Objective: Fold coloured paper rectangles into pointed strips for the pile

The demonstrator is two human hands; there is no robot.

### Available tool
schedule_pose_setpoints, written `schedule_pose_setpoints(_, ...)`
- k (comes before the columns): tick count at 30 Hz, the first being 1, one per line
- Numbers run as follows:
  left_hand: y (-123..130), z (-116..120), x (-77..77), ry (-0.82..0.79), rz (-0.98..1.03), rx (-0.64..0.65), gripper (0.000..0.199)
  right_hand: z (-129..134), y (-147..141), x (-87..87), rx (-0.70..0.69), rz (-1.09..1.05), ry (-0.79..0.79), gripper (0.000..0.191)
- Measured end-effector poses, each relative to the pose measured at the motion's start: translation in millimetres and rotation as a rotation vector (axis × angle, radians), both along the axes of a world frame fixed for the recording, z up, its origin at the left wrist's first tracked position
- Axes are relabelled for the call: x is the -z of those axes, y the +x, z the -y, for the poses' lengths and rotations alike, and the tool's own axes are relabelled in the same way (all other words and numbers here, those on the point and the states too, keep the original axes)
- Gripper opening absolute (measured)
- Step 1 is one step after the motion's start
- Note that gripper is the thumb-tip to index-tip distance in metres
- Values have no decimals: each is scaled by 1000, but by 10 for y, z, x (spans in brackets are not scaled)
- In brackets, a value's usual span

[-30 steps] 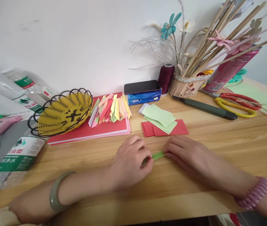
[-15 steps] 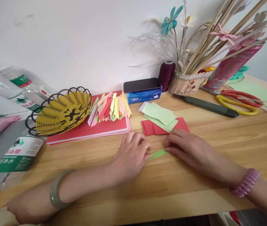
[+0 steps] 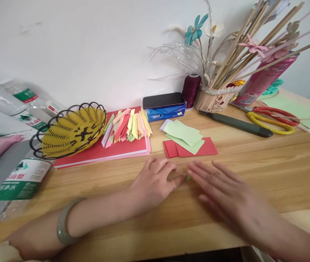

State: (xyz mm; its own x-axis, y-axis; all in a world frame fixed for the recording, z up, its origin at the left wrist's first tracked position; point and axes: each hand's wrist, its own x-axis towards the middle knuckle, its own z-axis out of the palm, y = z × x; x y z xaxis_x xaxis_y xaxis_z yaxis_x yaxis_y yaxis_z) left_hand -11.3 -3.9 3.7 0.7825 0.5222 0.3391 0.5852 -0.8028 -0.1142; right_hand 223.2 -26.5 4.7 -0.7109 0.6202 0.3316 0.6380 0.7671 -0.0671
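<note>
A small green paper strip (image 3: 188,177) lies on the table between my two hands, mostly covered by fingers. My left hand (image 3: 156,180) holds its left end down with a stretched finger, while the other fingers are bent. Flat over the strip's right side is my right hand (image 3: 223,193), its fingers stretched out and blurred by motion. Just beyond my fingertips lie light green paper pieces (image 3: 185,133) on top of red paper pieces (image 3: 198,147).
A yellow basket (image 3: 73,133) and folded paper pieces (image 3: 129,125) rest on red sheets (image 3: 100,154). Behind are a phone (image 3: 163,100) on a blue pack (image 3: 166,112), a thread spool (image 3: 191,91) and a stick-filled holder (image 3: 212,100). A dark green-handled tool (image 3: 239,123) and scissors (image 3: 272,120) lie right.
My right hand has gone from pinching the green strip's right end to lying flat over it, fingers stretched. My left fingertip has slid right along the strip.
</note>
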Motion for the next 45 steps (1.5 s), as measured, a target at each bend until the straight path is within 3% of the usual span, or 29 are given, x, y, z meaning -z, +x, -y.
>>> schedule_pose_setpoints(7, -9, 181, -103, 109, -183, 94, 27, 106, -68, 67, -2, 166, 36, 54)
schedule_pose_setpoints(13, -59, 339, -164, 172, -229, 36, 28, 83, -24, 57, -5, 170, 25, 54)
schedule_pose_setpoints(20, -76, 262, -271, -106, -299, -62, 21, 117, -10, 119, 46, 170, 86, 59)
schedule_pose_setpoints(25, -89, 263, -290, -181, -330, -79, 20, 122, 6, 143, 87, 125, 117, 58)
schedule_pose_setpoints(30, -100, 280, -299, -204, -347, -85, 14, 110, 6, 161, 80, 126, 252, 47)
schedule_pose_setpoints(35, -58, 242, -312, -173, -273, -60, 6, -9, -30, 75, -20, 113, 346, 32)
schedule_pose_setpoints(41, 24, 128, -192, -10, -9, -80, 20, -132, -194, -93, -118, 69, 383, 35)
schedule_pose_setpoints(43, 20, 99, -160, -47, -22, -57, 23, -121, -269, -114, -120, 2, 335, 34)
schedule_pose_setpoints(45, 3, 86, -147, -102, -42, -36, 13, -91, -338, -131, -97, -67, 237, 30)
